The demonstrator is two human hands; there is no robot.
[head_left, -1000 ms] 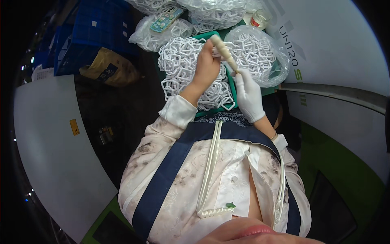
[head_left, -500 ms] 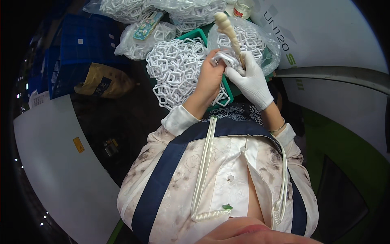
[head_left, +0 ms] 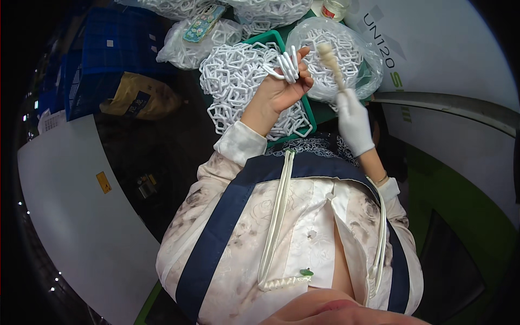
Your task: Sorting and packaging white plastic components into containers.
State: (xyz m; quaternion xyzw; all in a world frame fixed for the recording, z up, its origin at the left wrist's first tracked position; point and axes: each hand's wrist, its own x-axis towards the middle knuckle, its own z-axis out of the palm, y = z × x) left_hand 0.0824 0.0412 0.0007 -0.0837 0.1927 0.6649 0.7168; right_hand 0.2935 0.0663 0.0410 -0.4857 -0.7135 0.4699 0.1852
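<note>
My left hand (head_left: 287, 91) is bare and turned palm up, its fingers curled around several white plastic chain links (head_left: 289, 66). It hovers over a green tray (head_left: 310, 115) heaped with loose white links (head_left: 230, 81). In a white glove, my right hand (head_left: 355, 123) grips a tool (head_left: 331, 60) with a knobbly, cream-coloured wrapped handle that points up and away. The tool's other end is hidden in the glove, and motion blurs this hand. Behind it, a clear plastic bag (head_left: 372, 70) full of white links lies open at the tray's right.
Behind the tray sit more bags of links, one (head_left: 174, 51) with a patterned phone (head_left: 203, 26) on top. A glass jar (head_left: 336, 8) stands at the far right. Blue crates (head_left: 116, 51) and a brown sack (head_left: 142, 98) are at left. A metal bar (head_left: 449, 105) runs along the right.
My hands have come apart. The right one has moved right and nearer to me with the tool. The left one has rolled palm up, keeping the links.
</note>
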